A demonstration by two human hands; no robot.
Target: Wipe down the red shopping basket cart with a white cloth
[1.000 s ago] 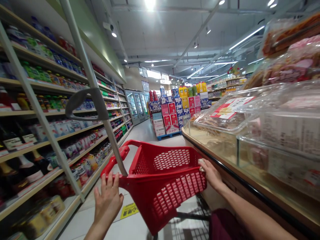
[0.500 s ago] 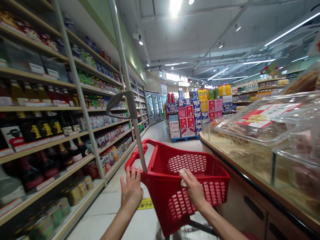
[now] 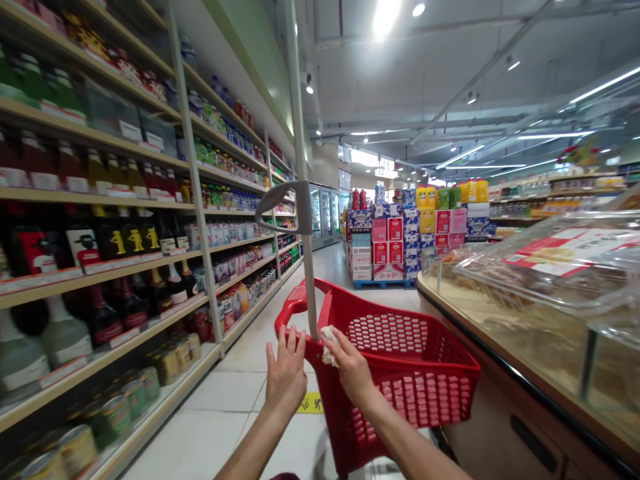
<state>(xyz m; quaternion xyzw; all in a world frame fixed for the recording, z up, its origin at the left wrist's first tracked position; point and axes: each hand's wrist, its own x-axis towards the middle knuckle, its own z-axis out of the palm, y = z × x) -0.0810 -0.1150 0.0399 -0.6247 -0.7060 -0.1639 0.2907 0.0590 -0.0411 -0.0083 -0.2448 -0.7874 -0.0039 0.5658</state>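
Note:
A red plastic shopping cart (image 3: 400,360) with perforated sides stands in front of me. My left hand (image 3: 287,367) has its fingers spread, their tips at the cart's red handle end (image 3: 291,312). In my right hand (image 3: 351,370) is a crumpled whitish cloth (image 3: 330,345), pressed on the cart's rim close to the pole's foot. A grey metal pole (image 3: 305,267) with a grey loop handle (image 3: 280,207) rises from that end of the cart. The basket part that shows has nothing in it that I can make out.
Shelves of bottles and cans (image 3: 210,250) run along the left. On the right stands a display counter (image 3: 480,320) with clear plastic food packs (image 3: 555,257). Stacked drink cartons (image 3: 387,250) sit on a blue pallet ahead. A yellow floor sticker (image 3: 311,403) lies under the cart.
My right hand has slid left along the cart's rim with the cloth, to near the pole. The view has turned left, so things appear further right. My left hand stays at the handle end.

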